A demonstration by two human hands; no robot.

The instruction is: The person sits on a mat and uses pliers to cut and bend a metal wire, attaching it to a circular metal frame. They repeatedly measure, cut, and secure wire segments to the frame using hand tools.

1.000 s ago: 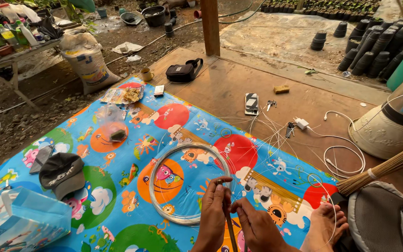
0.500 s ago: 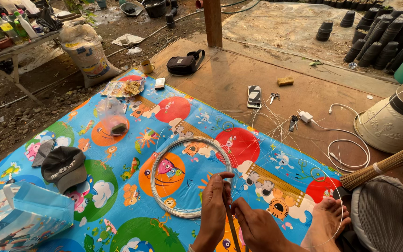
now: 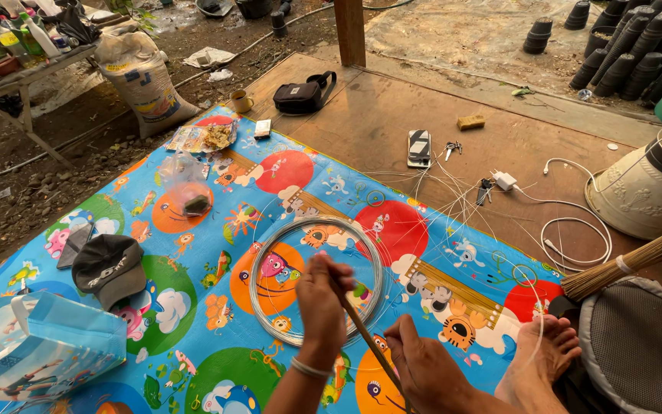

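The left hand (image 3: 322,295) is closed in a fist-like grip around the upper end of a thin brown stick (image 3: 362,330), with its back toward the camera. The stick slopes down and to the right, and its lower end sits in the right hand (image 3: 423,364), whose fingers are curled shut around it. Whether either hand also pinches a wire strand cannot be told.

Both hands are low in the view, above a colourful cartoon-printed mat (image 3: 193,307). Just beyond the left hand, a coil of thin silvery wire (image 3: 270,253) lies flat on the mat; the left hand overlaps its near rim. Loose wire strands (image 3: 453,199) run from the coil toward the wooden floor (image 3: 377,115).

To the right of the right hand is a bare foot (image 3: 545,360). Near it lie a broom of thin sticks (image 3: 630,261) and a grey backpack (image 3: 637,345).

To the left on the mat are a black cap (image 3: 109,264) and a translucent blue bag (image 3: 32,345). On the floor are a phone (image 3: 419,147), a white charger with cable (image 3: 545,207) and a black pouch (image 3: 300,96).
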